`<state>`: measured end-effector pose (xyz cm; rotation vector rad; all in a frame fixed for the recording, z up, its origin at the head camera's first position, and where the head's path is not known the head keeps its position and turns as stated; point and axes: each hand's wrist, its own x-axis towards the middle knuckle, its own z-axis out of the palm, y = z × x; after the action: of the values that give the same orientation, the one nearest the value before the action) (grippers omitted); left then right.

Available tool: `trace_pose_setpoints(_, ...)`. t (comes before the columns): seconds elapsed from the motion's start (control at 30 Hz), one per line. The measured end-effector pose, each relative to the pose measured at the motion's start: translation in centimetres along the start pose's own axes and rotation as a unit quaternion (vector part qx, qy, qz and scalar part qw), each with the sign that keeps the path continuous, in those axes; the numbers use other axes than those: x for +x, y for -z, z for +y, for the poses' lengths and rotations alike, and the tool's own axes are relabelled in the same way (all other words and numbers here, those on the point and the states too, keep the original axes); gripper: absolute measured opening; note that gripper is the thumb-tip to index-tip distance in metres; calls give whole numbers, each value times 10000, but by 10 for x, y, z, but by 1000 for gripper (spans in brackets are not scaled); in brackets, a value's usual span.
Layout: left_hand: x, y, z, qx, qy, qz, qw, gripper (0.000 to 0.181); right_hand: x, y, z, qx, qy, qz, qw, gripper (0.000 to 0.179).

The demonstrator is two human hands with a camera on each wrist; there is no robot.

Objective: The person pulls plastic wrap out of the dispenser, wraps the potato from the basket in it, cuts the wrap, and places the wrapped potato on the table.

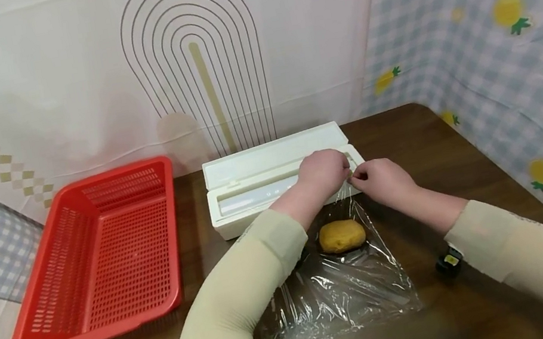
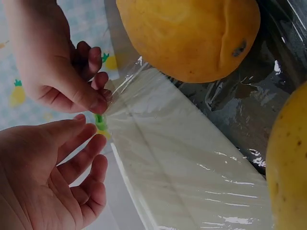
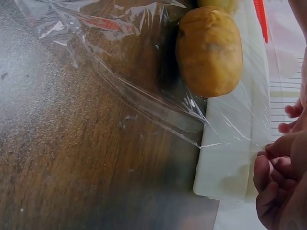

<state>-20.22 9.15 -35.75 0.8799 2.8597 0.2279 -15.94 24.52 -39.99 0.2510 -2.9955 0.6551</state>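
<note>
My right hand [image 1: 388, 179] pinches a gathered corner of clear cling film [image 2: 127, 86] between thumb and fingertips. Close beside it is my left hand [image 2: 55, 179], its fingers loosely bent, with no film visible between them. Both hands are over the right end of a white cling film dispenser [image 1: 254, 196], whose lid stands raised at the back. From there the film stretches towards me across the table. A yellow-orange mango [image 1: 342, 236] lies on the film in front of the dispenser. A second yellow mango [image 2: 291, 158] shows partly in the left wrist view; my left sleeve mostly hides it in the head view.
A red plastic basket [image 1: 123, 256] stands to the left on the brown wooden table [image 1: 395, 126]. Patterned cloth [image 1: 302, 36] hangs behind the table and along its sides. A small black device [image 1: 449, 262] is at my right cuff.
</note>
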Motion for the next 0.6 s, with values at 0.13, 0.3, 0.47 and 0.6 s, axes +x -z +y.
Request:
trace_pose_setpoints(0.13,4,-2,1,59,15,23,10000,29,1,2,-1,-9,-115,-58,9999,38)
trace_pose_setpoints(0.3,6,-4,4,164,2,103,9998,28,0,4,-1,-94,-214,-102,9997,36)
trace_pose_setpoints(0.47,8,-6,5,229,85,61,9997,22,-1,5,-1,-240,-130,157,9995,25)
trace_pose_setpoints(0.6,9,-5,5,228,85,34,9997,15,0,6,3,-296,128,378,9988,22)
